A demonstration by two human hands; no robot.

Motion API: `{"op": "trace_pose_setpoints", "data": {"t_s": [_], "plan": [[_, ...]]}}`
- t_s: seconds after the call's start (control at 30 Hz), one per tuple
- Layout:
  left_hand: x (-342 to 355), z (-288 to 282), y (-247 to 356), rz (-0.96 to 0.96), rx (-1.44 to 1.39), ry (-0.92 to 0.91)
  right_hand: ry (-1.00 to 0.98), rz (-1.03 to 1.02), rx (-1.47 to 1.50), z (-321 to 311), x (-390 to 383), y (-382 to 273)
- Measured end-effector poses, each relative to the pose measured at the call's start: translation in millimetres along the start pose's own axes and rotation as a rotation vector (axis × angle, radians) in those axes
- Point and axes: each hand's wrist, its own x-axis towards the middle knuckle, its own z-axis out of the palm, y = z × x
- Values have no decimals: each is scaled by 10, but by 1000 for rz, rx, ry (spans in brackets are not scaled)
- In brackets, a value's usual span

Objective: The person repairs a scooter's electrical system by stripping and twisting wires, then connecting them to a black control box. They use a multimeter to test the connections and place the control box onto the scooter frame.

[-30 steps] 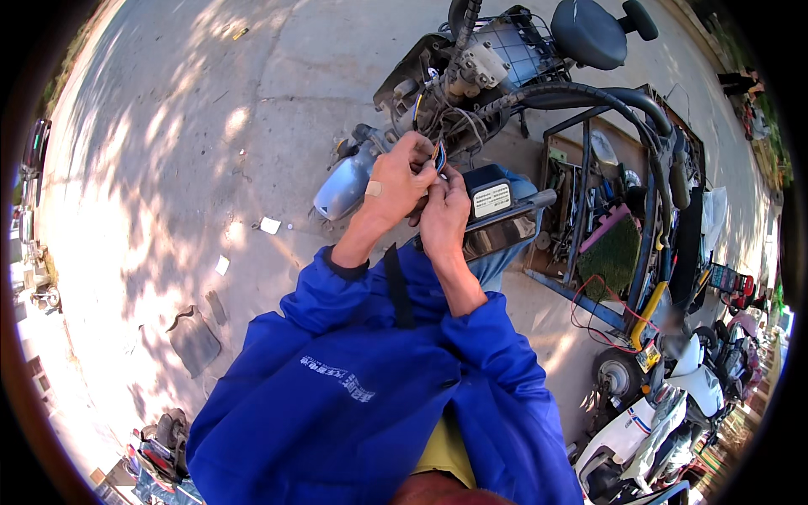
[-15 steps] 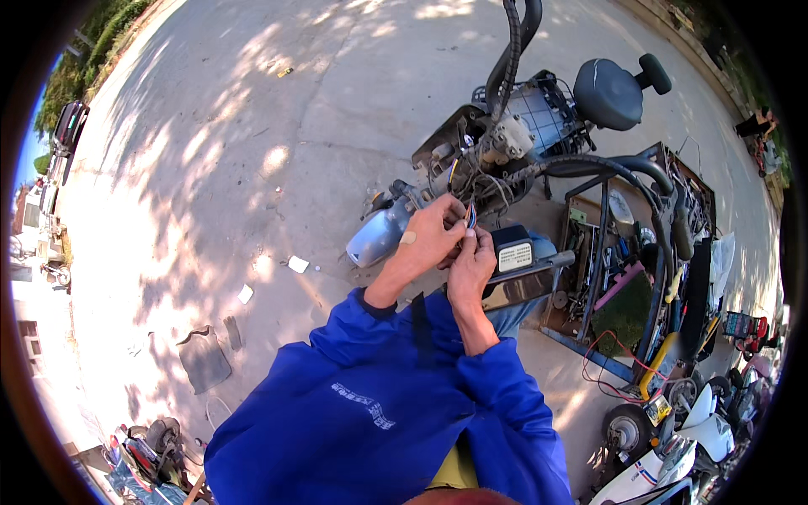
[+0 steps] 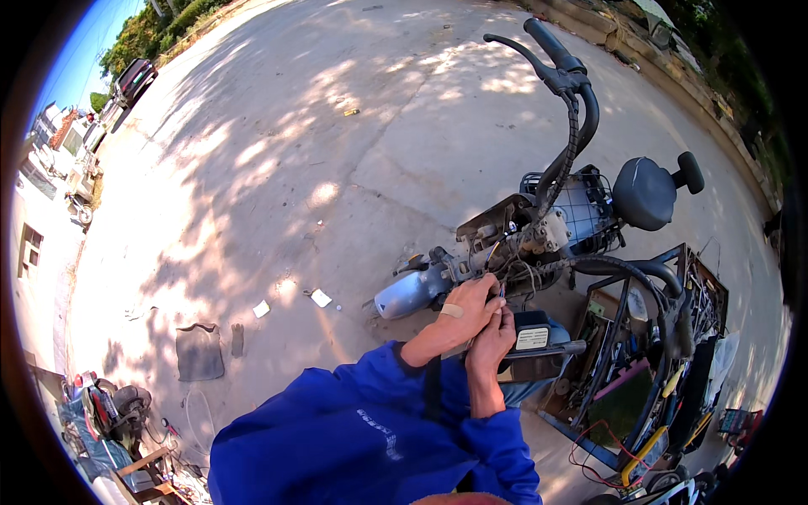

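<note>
My left hand (image 3: 465,308), with a plaster near the wrist, and my right hand (image 3: 491,341) are together at the front of a partly dismantled electric scooter (image 3: 547,236). Their fingers are pinched on a small bundle of coloured wires (image 3: 502,290); the fingertips partly hide it. Just right of my hands lies a black box (image 3: 530,321) with a white label, over my jeans-clad leg. A silver-blue front fender (image 3: 396,300) is left of my hands. Tangled cables and a wire basket (image 3: 587,202) sit above them, below a curved handlebar (image 3: 549,48).
A metal-framed tray (image 3: 602,446) of tools stands at the right. A dark mat (image 3: 199,353) and paper scraps (image 3: 321,298) lie on the concrete. Scooters and junk (image 3: 126,429) are at the lower left. A dark car (image 3: 136,80) is parked far off along the roadside.
The view has swung upward, so the scooter and my hands sit lower in the picture and more road shows. My hands stay pinched at the wires.
</note>
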Motion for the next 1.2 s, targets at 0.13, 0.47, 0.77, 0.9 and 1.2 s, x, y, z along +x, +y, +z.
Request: {"op": "trace_pose_setpoints", "data": {"t_s": [0.13, 0.47, 0.77, 0.9, 1.2], "plan": [[-7, -47, -6, 9, -30, 2, -13, 72, 42, -8, -21, -25], [164, 2, 44, -82, 8, -109, 53, 141, 71, 45, -20, -229], [118, 160, -25, -31, -13, 20, 104, 189, 83, -13, 71, -12], [148, 121, -83, -97, -224, -32, 44, 259, 81, -20, 84, -116], [206, 19, -290, -298, -583, -153, 42, 306, 130, 39, 12, -238]]}}
